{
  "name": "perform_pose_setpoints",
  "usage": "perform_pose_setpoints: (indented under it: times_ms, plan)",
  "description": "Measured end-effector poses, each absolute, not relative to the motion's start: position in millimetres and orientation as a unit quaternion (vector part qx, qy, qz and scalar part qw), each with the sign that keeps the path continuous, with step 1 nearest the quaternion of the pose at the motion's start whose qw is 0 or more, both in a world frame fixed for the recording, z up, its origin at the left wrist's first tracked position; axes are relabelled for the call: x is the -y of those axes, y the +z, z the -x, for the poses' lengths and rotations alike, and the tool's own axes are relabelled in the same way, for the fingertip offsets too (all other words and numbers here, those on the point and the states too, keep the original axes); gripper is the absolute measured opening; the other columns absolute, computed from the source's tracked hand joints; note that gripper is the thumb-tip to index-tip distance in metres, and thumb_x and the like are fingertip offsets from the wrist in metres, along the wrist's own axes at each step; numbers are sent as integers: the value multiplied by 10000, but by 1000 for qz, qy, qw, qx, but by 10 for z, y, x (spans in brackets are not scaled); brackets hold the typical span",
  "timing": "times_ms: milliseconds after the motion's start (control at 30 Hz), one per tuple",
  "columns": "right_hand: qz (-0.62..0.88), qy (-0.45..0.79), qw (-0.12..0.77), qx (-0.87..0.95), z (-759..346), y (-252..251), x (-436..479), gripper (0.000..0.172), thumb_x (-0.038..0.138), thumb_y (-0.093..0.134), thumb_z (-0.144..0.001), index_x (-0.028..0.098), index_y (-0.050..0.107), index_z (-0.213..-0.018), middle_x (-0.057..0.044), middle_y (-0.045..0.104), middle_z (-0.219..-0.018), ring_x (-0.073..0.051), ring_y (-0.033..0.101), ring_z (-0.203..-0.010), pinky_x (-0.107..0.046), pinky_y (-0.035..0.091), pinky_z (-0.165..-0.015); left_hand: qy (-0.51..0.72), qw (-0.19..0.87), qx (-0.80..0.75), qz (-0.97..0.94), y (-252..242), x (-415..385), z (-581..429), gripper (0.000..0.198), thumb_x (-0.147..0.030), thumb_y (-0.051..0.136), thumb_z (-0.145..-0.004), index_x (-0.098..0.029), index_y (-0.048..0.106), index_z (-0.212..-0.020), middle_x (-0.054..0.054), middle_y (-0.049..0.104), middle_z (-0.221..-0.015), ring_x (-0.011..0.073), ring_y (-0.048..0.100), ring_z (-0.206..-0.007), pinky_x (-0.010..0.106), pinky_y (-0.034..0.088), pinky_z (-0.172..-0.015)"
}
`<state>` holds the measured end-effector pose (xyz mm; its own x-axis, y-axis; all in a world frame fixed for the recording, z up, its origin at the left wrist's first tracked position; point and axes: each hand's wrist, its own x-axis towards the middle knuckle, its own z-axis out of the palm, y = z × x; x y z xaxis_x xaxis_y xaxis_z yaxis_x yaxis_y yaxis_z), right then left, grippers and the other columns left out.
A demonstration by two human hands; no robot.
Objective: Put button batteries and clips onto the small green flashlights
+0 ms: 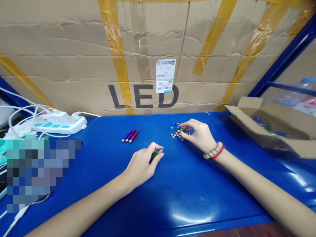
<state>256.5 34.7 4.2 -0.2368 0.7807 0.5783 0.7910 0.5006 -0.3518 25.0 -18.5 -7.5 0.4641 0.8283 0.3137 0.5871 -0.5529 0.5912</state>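
1. Head view: the left hand (141, 166) is working near the middle of the blue table (158, 194); the right hand (199, 134) is reaching farther over it, to the right.
2. Left hand, grip: the thumb and index finger are pinching a green tube (154, 155). The silver end (160, 151) is protruding past the fingertips and pointing right; the palm side is facing away from view.
3. Left hand, position: the green tube is being held above the table, to the right of and nearer the wearer than three tubes (133, 135). These three, two violet-blue and one red, are lying side by side, silver ends toward the wearer.
4. Right hand, grip: the thumb and index finger are standing slightly apart over a group of small parts. Whether they are gripping a part cannot be told.
5. Right hand, surroundings: small round metal pieces (172, 135) are lying just left of the fingertips. A green ring (177, 129) is showing beside the fingers, and a purple ring (177, 124) is lying just beyond.
6. Right wrist: it is carrying a beaded bracelet (211, 152) and a red cord (218, 154).
7. Perimeter: an open cardboard box (268, 140) is standing at the right; a white power strip (74, 126) is lying at the left. A large carton (81, 65) marked LED is standing behind the table.
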Motion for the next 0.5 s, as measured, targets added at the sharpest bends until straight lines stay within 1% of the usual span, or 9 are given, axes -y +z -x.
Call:
perform_pose_setpoints:
  times_ms: [67, 167, 300, 367, 467, 500]
  plan:
    - [457, 36, 380, 803, -2484, 64, -273, 151, 193, 610, -746, 145, 645, -884, -44, 614, -785, -117, 595, -667, -234, 508, -623, 294, 205, -426, -831, -68, 187, -252, 149, -292, 417, -882, -202, 491, -975, 7, 651, -776, 137, 622, -695, 221, 448, -605]
    - [400, 82, 369, 835, -2367, 71, -160, 107, 188, 595, -773, 168, 639, -868, -34, 606, -787, -106, 584, -654, -231, 508, -604, 294, 203, -422, -833, -57, 183, -253, 145, -284, 416, -882, -205, 505, -964, 0, 650, -773, 130, 617, -686, 213, 439, -596]
    - [339, 96, 361, 863, -2281, 56, -79, 97, 185, 564, -812, 171, 638, -874, -44, 619, -846, -112, 582, -719, -250, 505, -663, 288, 194, -420, -838, -42, 169, -250, 148, -281, 410, -888, -211, 515, -966, -14, 644, -756, 118, 605, -657, 205, 428, -593]
    - [344, 113, 374, 854, -2252, 61, -57, 110, 206, 575, -812, 170, 642, -891, -47, 626, -855, -114, 582, -722, -246, 504, -657, 287, 197, -421, -838, -37, 162, -247, 157, -283, 407, -890, -214, 512, -986, -19, 641, -750, 113, 600, -643, 200, 424, -588]
    - [385, 144, 405, 816, -2203, 81, -16, 143, 266, 584, -812, 174, 647, -902, -40, 636, -827, -110, 580, -676, -227, 497, -588, 295, 217, -415, -833, -38, 157, -245, 177, -282, 399, -895, -215, 508, -1018, -25, 632, -734, 103, 591, -621, 191, 428, -590]
    - [394, 140, 412, 810, -2187, 86, 1, 150, 271, 570, -824, 174, 645, -911, -42, 638, -830, -112, 583, -684, -228, 497, -592, 302, 221, -410, -832, -40, 156, -244, 184, -281, 396, -896, -214, 511, -1023, -25, 629, -732, 99, 588, -617, 189, 432, -601]
